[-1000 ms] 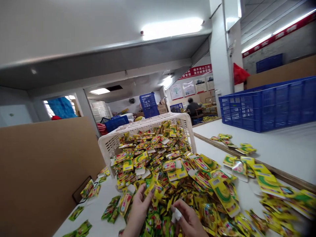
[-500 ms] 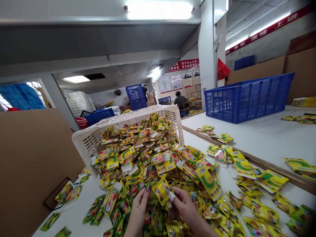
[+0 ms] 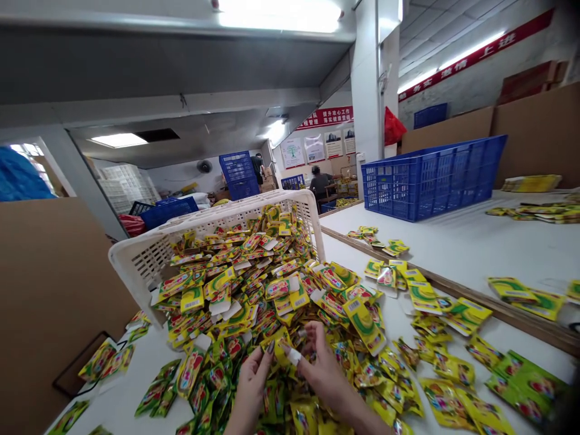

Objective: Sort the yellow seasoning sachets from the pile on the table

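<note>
A big heap of small yellow-and-green sachets (image 3: 272,284) spills from a tipped white plastic crate (image 3: 149,257) onto a white table (image 3: 453,254). My left hand (image 3: 251,377) and my right hand (image 3: 319,368) are low in the middle, over the front of the heap. Both pinch the same yellow sachet (image 3: 278,344) between fingertips. The right forefinger wears a white tape wrap. More sachets (image 3: 444,386) lie scattered to the right of my hands.
A brown cardboard wall (image 3: 49,290) stands at the left. A blue crate (image 3: 430,178) sits on the neighbouring table at the right, past a wooden strip (image 3: 457,293). Far back, a person (image 3: 319,181) sits among blue crates.
The view has swung right and slightly down. My hands have risen together on the heap and closed on one yellow sachet; the crate sits further left in the picture.
</note>
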### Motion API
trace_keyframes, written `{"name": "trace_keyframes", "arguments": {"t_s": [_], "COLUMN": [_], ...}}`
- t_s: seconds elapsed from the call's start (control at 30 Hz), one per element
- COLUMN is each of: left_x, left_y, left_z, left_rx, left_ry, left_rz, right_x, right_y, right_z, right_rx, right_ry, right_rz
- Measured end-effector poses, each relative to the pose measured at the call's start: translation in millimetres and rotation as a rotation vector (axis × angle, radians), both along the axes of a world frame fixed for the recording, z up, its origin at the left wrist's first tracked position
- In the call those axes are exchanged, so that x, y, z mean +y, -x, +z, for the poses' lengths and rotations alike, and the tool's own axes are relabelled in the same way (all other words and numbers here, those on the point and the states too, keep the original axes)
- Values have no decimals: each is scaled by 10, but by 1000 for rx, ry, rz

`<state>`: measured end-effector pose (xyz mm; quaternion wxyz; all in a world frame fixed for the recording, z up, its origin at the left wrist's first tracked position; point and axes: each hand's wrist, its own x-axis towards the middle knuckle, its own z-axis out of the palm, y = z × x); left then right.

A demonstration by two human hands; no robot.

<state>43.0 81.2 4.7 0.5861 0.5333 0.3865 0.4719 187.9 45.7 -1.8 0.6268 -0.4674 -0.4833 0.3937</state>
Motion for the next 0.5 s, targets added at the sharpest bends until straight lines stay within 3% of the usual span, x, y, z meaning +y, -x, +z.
{"name": "trace_keyframes", "arguments": {"t_s": [0.1,0.17,0.33,0.5], "left_x": [58,138,685,1431], "left_y": [-30,-131,-533,-644], "left_z": [43,122,404,698], "left_rx": [224,387,620,1034], "left_ry": [-130,-219,-491,-648], "left_rz": [-90,-120,-172,-190], "right_x": [22,72,244,371], "right_y": [-39,-65,-172,-229], "right_z": [48,49,-26,-128], "right_rx": [147,213,317,394], "right_ry": [83,93,107,65], "right_rz": [294,369,157,120]}}
